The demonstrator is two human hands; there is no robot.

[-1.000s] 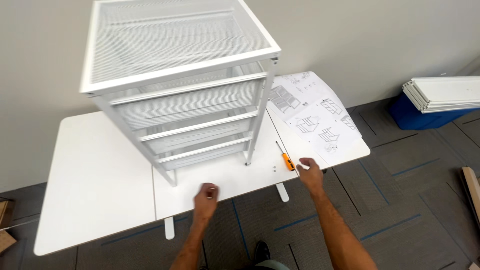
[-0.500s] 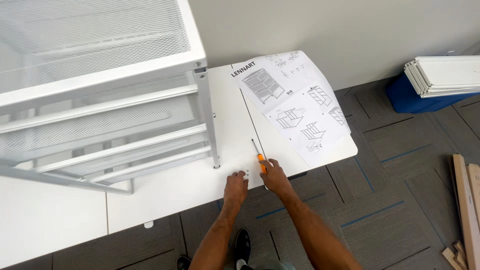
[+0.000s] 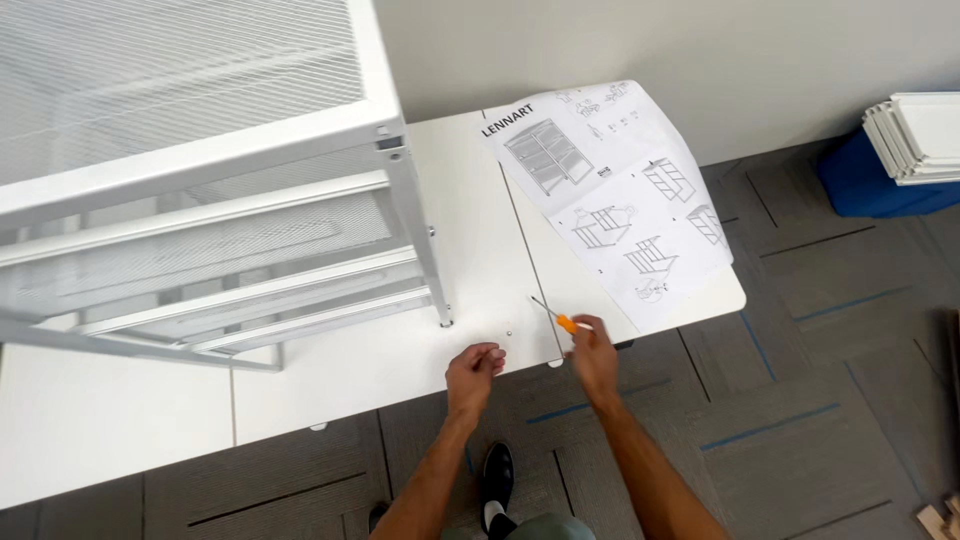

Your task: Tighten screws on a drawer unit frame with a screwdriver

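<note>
Orange marks the handle of the screwdriver [image 3: 563, 321], and I use that tool as the landmark for everything below.

1. Nearest to me, below the screwdriver, a dark shoe [image 3: 497, 474] stands on the grey carpet floor [image 3: 800, 440].
2. My right hand [image 3: 593, 352] sits directly at the screwdriver's handle end, fingers curled around the orange grip. Whether the grip is fully closed I cannot tell; the handle end is hidden under the fingers.
3. My left hand [image 3: 473, 372] rests left of the screwdriver at the near edge of the white table [image 3: 330, 385], fingers loosely bent, holding nothing that I can see.
4. The screwdriver's long axis runs diagonally: handle toward my right hand, thin metal shaft pointing away and to the left across the table. The right hand is the nearer of the 2 hands.
5. A small dark dot [image 3: 509, 334], possibly a screw or hole, lies just left of the screwdriver, between the 2 hands.
6. Further left, the foot of the white mesh drawer unit [image 3: 200, 200] stands on the table.
7. Beyond and right of the screwdriver, an instruction sheet [image 3: 615, 190] lies flat, overhanging the table edge.
8. Far right, a stack of white panels [image 3: 915, 135] rests on a blue box [image 3: 870, 185].
</note>
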